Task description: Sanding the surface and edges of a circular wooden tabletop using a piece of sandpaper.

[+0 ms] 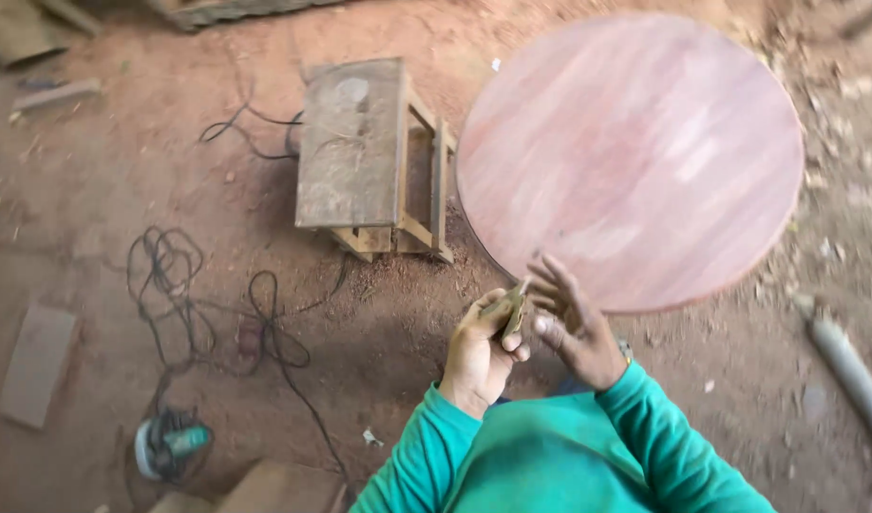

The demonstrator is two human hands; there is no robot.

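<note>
A round reddish wooden tabletop [631,157] fills the upper right of the head view. Just below its near edge my two hands meet in front of my green sleeves. My left hand [479,351] is closed around a small folded brownish piece, probably sandpaper [510,306]. My right hand [574,323] has its fingers spread and touches the top of that piece with its fingertips. Both hands are blurred by motion.
A worn wooden stool [365,152] stands left of the tabletop on red dirt. Black cables [184,304] lie tangled on the ground, leading to a green power tool [170,445]. A grey pipe [849,366] lies at the right; wood offcuts [37,361] at the left.
</note>
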